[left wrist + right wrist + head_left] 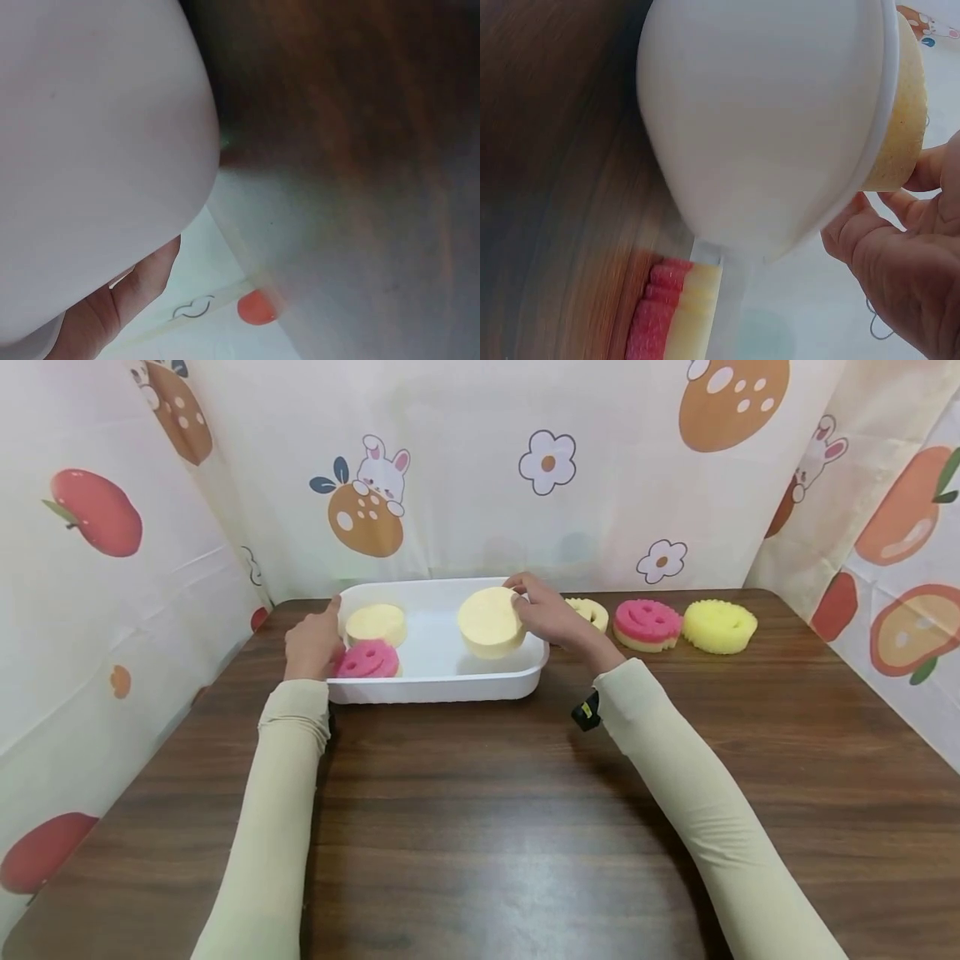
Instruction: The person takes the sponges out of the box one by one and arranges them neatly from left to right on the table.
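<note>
A pale yellow sponge (491,622) is gripped by the curled fingers of the right hand (546,612) and held tilted at the right end of the white tray (435,687); the tray's left rim is touched by the left hand (312,642), whose finger state cannot be told; a yellow sponge (375,623) and a pink sponge (367,660) are contained in the tray; three more sponges (647,625) are laid on the table (480,810) to the right.

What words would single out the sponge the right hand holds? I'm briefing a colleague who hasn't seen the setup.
Start at the white tray on the brown table. At its right end, the right hand grips a pale yellow round sponge, tilted on edge. Unlike the flat pink smiley sponge and the yellow one at the tray's left, it shows a plain face.
</note>
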`<state>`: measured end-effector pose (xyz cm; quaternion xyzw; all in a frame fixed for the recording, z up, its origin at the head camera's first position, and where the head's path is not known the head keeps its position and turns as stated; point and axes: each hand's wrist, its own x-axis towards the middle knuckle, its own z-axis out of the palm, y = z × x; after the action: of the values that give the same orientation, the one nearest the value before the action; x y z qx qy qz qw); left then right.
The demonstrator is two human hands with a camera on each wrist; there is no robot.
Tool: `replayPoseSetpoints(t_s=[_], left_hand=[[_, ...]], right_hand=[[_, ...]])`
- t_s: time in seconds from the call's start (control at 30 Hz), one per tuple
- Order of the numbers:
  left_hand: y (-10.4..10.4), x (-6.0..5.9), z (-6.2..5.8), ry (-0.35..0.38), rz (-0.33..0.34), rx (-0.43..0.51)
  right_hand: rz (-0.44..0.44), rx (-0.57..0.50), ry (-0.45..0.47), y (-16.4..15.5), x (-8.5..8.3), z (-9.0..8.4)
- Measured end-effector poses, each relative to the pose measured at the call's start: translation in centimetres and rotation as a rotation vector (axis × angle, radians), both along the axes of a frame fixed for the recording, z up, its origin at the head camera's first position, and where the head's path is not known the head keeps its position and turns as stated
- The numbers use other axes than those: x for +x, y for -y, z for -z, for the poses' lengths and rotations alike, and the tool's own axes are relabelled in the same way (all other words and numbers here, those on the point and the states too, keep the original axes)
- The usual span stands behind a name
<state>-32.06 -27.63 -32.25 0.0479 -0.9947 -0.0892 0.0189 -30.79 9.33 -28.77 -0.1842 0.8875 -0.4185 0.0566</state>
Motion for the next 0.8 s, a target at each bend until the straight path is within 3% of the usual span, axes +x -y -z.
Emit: replayPoseSetpoints(t_s=[0.8], left_hand=[[0.0,0.1,0.2,-0.026,0.004,-0.001]], right_hand=[[0.06,-0.088,0.077,-3.8,0.2,-0.7]])
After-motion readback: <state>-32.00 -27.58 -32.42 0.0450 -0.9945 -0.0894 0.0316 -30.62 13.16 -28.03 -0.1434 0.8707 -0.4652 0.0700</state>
